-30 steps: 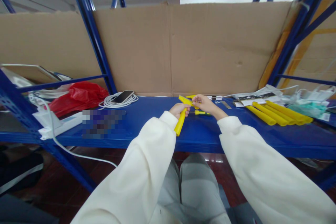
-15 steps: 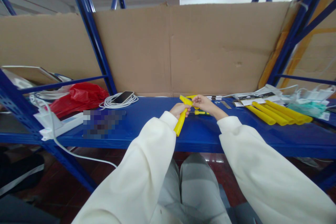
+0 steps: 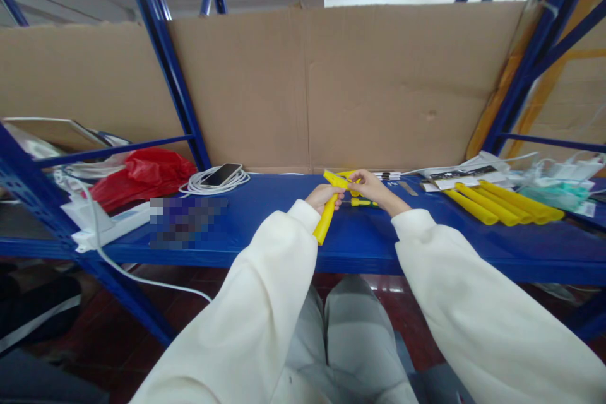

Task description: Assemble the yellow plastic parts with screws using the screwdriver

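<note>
My left hand (image 3: 324, 197) is closed around a yellow plastic tool handle (image 3: 326, 221) with an angled head, its round grip pointing down towards me. At the right end of that head, the fingers of my right hand (image 3: 367, 184) are pinched together; whatever small part may be between them is hidden. Just behind my right fingers, another yellow piece shows in part. Below my right hand a screwdriver (image 3: 363, 202) with yellow on its handle lies on the blue shelf top (image 3: 269, 227). A flat metal strip (image 3: 407, 188) lies to its right.
Several yellow tubular handles (image 3: 473, 205) lie at right beside a black-and-white package (image 3: 461, 178). To the left are a phone (image 3: 222, 174) on a coiled white cable (image 3: 194, 184), a red plastic bag (image 3: 146, 177) and a white power strip (image 3: 116, 227). Cardboard (image 3: 379, 88) stands behind.
My right fingers have shifted slightly to the right along the head of the yellow handle. My left hand keeps its hold in nearly the same place.
</note>
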`<action>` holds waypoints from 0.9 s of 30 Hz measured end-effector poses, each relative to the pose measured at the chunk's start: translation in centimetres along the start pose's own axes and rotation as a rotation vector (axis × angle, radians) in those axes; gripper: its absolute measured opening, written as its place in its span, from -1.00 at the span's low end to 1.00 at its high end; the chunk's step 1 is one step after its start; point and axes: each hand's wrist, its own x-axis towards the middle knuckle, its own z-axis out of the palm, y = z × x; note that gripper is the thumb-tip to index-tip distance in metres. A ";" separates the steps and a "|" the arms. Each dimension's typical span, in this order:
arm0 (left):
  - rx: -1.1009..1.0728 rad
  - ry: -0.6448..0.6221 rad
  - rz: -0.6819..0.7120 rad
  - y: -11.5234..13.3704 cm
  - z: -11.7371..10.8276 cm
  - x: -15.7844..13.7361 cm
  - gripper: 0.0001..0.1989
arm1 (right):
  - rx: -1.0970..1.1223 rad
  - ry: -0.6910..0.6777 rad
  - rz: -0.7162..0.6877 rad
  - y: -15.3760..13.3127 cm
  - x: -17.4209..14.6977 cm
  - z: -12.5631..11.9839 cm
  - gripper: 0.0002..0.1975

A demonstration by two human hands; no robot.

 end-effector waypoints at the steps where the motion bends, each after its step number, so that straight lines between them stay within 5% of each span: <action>1: -0.012 -0.005 0.004 0.0 0.0 0.0 -0.82 | -0.040 0.017 -0.001 0.1 0.1 0.0 -0.85; 12: -0.096 0.120 0.028 0.3 -0.4 0.1 -0.75 | -0.417 0.050 -0.213 1.3 0.2 -1.7 -0.78; 18: -0.147 0.205 0.050 0.2 -0.7 0.5 -0.75 | -0.544 -0.269 -0.108 1.6 -0.3 -4.4 -0.87; 27: -0.148 0.234 0.050 0.3 -0.7 0.5 -0.79 | -0.686 -0.346 0.016 2.6 -0.3 -4.9 -0.86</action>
